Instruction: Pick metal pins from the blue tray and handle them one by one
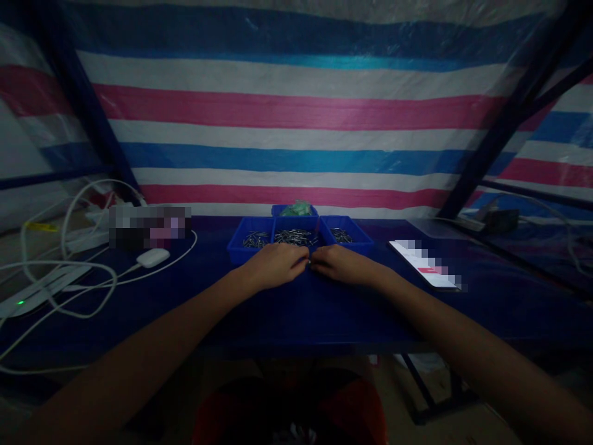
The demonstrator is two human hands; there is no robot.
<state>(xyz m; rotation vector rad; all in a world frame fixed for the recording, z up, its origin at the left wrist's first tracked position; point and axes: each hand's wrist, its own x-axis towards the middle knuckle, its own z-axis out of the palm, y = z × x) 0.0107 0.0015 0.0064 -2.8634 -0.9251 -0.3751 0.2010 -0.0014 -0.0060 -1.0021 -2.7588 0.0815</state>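
Observation:
My left hand (277,264) and my right hand (341,264) rest on the dark blue table (296,309), fingertips meeting in a pinch just in front of the blue trays. Whatever sits between the fingertips is too small to name. Three blue trays stand side by side: the left tray (248,242), the middle tray (295,237) and the right tray (346,237), each holding several small metal pins. Behind them a fourth blue tray (295,211) holds something green.
White cables (69,272) and a white charger (152,257) lie at the left, beside a power strip (32,293) with a green light. A phone (426,264) lies at the right. A striped tarp (296,111) closes the back. Dark frame posts slant at both sides.

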